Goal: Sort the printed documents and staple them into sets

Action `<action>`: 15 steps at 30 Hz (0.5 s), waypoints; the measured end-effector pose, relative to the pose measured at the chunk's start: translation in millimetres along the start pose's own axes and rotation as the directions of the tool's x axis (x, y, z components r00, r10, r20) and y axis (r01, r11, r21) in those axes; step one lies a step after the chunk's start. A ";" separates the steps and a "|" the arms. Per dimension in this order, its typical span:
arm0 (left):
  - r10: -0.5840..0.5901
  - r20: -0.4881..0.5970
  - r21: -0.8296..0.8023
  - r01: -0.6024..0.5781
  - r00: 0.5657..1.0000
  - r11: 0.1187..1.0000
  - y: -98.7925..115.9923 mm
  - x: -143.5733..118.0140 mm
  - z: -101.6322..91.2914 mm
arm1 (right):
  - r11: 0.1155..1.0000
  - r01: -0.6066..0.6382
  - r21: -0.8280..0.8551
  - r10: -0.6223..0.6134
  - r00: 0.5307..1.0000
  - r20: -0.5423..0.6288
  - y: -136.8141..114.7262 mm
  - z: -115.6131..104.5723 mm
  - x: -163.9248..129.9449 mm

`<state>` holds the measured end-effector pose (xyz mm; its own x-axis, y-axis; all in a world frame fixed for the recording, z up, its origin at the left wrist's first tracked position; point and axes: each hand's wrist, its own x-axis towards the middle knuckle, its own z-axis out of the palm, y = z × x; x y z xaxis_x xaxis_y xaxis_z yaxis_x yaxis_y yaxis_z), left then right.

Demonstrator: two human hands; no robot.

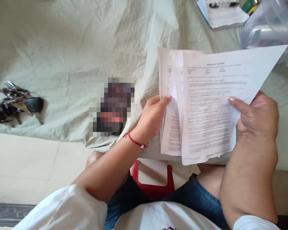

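Hands, two: left (151, 118), right (256, 115), gripping several printed sheets (206, 108).

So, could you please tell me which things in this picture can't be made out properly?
Head view only:
- Dark thing on the sheet: pixelated, so unidentifiable.
- Papers in the left hand and right hand: print too small to read; lower pages hidden by the top one.
- Clipboard: cut off by the top edge.
- Plastic container: cut off at the right corner.
- Keys: too tangled to count.
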<state>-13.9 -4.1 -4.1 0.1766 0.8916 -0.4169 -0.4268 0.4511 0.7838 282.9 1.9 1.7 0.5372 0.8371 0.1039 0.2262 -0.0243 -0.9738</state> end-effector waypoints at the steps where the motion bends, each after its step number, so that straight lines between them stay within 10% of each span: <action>1: -0.001 -0.005 0.000 0.001 1.000 1.000 0.1 -0.1 0.0 | 1.000 0.008 -0.011 -0.008 1.000 -0.004 0.4 -0.7 0.2; 15: 0.003 -0.005 -0.029 -0.003 1.000 1.000 0.2 0.6 -0.4 | 0.997 0.077 0.015 -0.074 0.989 -0.127 14.7 -6.1 12.2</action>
<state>-14.2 -3.5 -4.3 0.1706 0.8927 -0.4172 -0.4526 0.4470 0.7716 297.7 8.4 -10.2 0.6174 0.7607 0.2004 0.2541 0.0483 -0.9660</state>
